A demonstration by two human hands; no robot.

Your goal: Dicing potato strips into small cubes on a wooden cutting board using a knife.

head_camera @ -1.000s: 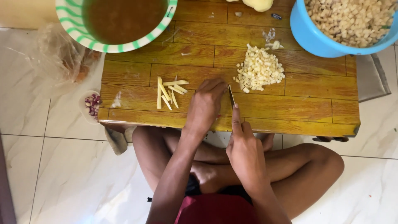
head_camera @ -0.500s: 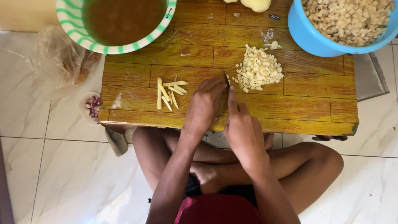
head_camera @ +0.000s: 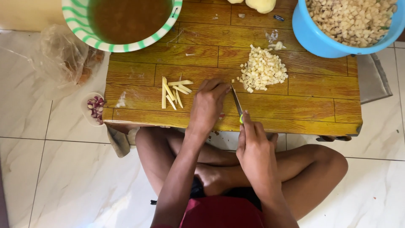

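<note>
My right hand [head_camera: 255,148] grips a small knife [head_camera: 236,101] by its green handle, blade pointing away over the low wooden table [head_camera: 295,105]. My left hand [head_camera: 207,104] presses down on the table just left of the blade, fingers curled over something hidden beneath them. Several pale potato sticks [head_camera: 174,92] lie left of that hand. A heap of small potato cubes [head_camera: 263,69] sits just beyond the knife tip.
A blue bowl [head_camera: 320,40] full of diced potato stands at the back right. A green-striped bowl [head_camera: 126,44] of brown liquid is at the back left. A plastic bag [head_camera: 63,55] and a small dish of red bits [head_camera: 95,108] lie on the tiled floor at left. Whole potatoes [head_camera: 260,5] sit at the far edge.
The knife blade has shifted slightly between frames beside my left hand, which stays pressed on the table. The view has barely moved.
</note>
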